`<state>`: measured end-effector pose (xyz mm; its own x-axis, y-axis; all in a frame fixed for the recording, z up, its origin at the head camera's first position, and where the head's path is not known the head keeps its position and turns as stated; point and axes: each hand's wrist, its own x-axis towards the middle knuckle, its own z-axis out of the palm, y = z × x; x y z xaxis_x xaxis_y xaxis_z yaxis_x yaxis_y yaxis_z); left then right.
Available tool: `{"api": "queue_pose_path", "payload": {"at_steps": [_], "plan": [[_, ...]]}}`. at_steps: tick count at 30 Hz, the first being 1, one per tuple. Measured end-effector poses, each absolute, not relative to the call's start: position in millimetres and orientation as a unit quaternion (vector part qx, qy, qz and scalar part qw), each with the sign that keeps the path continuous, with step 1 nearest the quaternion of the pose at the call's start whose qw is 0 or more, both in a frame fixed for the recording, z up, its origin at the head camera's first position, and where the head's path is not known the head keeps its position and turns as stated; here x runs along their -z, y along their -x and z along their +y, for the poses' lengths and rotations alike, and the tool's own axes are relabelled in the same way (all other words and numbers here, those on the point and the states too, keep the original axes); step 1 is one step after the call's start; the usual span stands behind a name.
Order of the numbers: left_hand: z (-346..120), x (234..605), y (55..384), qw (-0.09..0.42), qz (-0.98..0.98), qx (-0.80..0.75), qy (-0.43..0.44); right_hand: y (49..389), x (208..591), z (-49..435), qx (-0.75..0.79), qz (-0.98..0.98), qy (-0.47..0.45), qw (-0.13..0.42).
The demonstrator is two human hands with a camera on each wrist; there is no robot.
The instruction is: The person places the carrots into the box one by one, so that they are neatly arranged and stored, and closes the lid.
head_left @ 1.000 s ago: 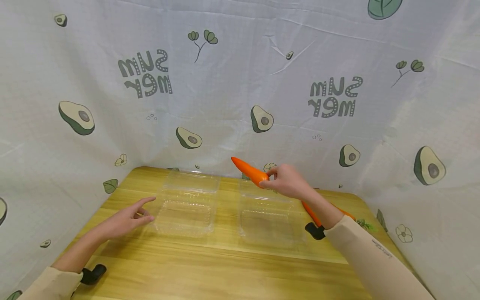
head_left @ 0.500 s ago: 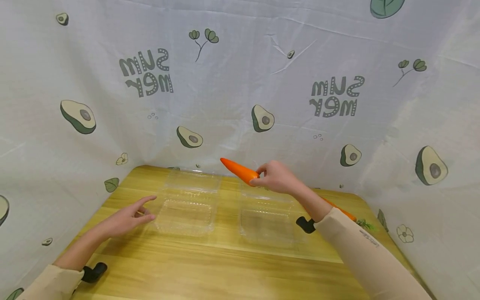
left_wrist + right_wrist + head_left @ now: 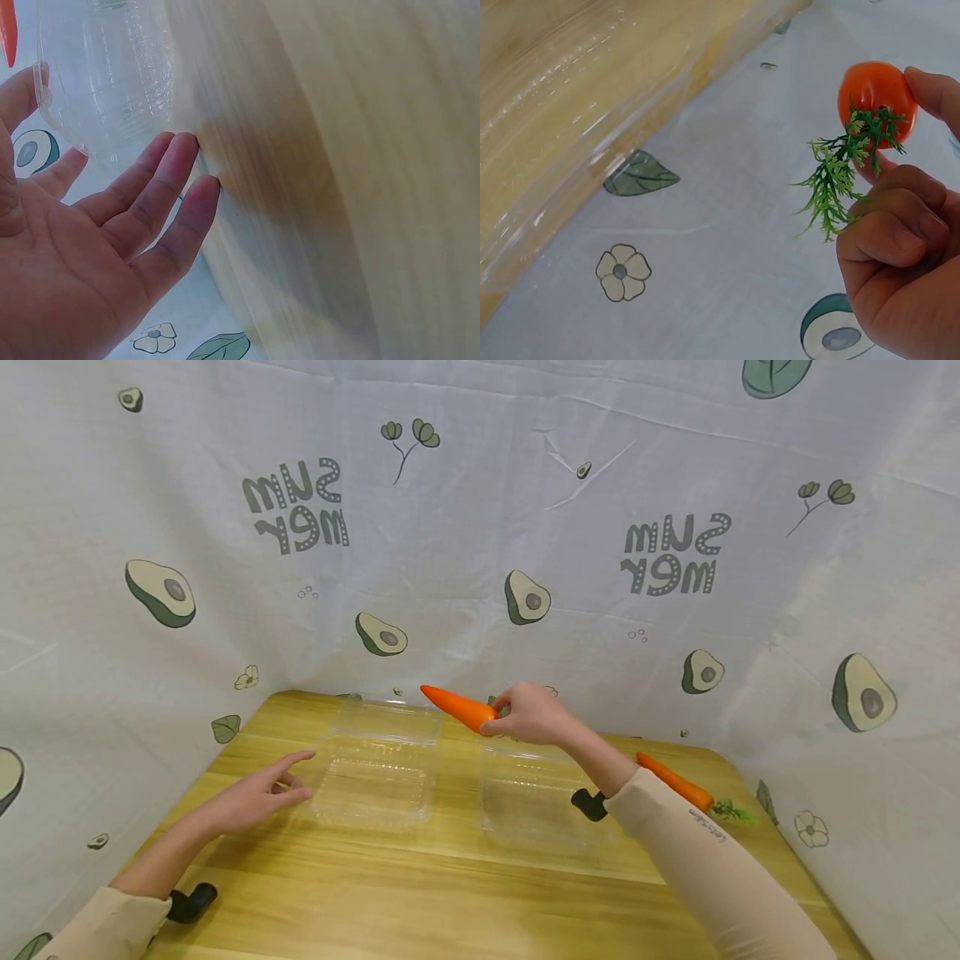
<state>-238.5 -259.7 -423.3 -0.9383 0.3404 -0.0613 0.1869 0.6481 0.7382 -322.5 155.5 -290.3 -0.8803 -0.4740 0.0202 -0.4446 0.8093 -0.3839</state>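
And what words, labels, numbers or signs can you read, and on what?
"sum mer", mirrored, left on the cloth backdrop.
"sum mer", mirrored, again further right on the backdrop.
Dark lettering on the right sleeve: too small to read surely.
None visible on the held carrot, other carrot or clear containers.

Two carrots (image 3: 456,707) (image 3: 675,782), two clear containers (image 3: 377,789) (image 3: 528,814), two hands (image 3: 258,795) (image 3: 532,714) and one table (image 3: 375,902) are visible.

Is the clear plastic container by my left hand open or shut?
Open. In the head view, the clear rectangular plastic container has its transparent lid spread out behind, not closed over it.
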Motion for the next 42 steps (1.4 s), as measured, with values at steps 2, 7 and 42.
{"api": "queue_pose_path", "payload": {"at_steps": [2,7,42], "plan": [[-259.7,423.3,238.9,0.096,0.904,-0.391,-0.146,324.1,291.4,152.7,0.188,0.95,0.248,0.038],[-259.1,422.1,238.3,0.095,0.906,-0.386,-0.147,327.4,294.8,145.3,0.182,0.948,0.256,0.045],[-256.8,420.5,234.8,0.087,0.908,-0.385,-0.143,332.0,317.1,85.1,0.106,0.952,0.282,0.049]]}}
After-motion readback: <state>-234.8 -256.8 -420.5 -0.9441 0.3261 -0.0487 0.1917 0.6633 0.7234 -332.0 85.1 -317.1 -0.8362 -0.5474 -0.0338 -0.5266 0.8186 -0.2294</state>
